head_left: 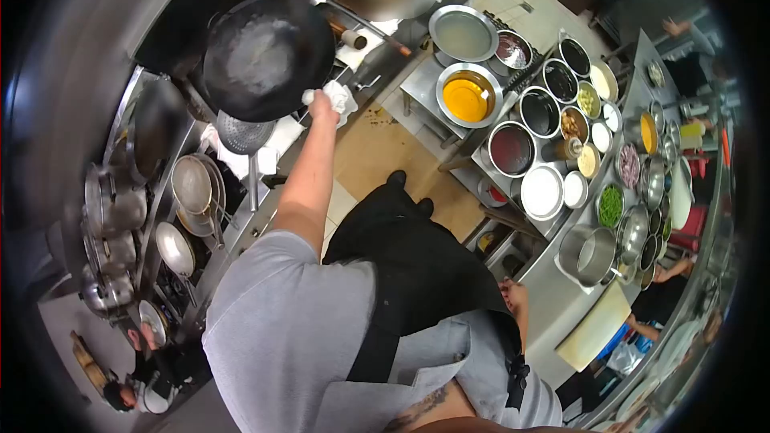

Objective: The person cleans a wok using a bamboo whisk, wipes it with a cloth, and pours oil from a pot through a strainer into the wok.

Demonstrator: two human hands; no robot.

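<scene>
here, your left hand (323,107) has fingers wrapped around a white cloth (343,99) at the black wok (265,52), ahead-left beside a perforated ladle (245,135), likely as a heat guard; i cannot tell how spread your right hand (514,295) is or what it holds.

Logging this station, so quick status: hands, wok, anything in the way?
Left hand gripping white cloth at edge of wok; right hand low beside apron, grip unclear. Wok dark, pale patch inside. Skimmer close by, contact unclear.

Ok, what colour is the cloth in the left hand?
White; the cloth shows in the head view.
</scene>
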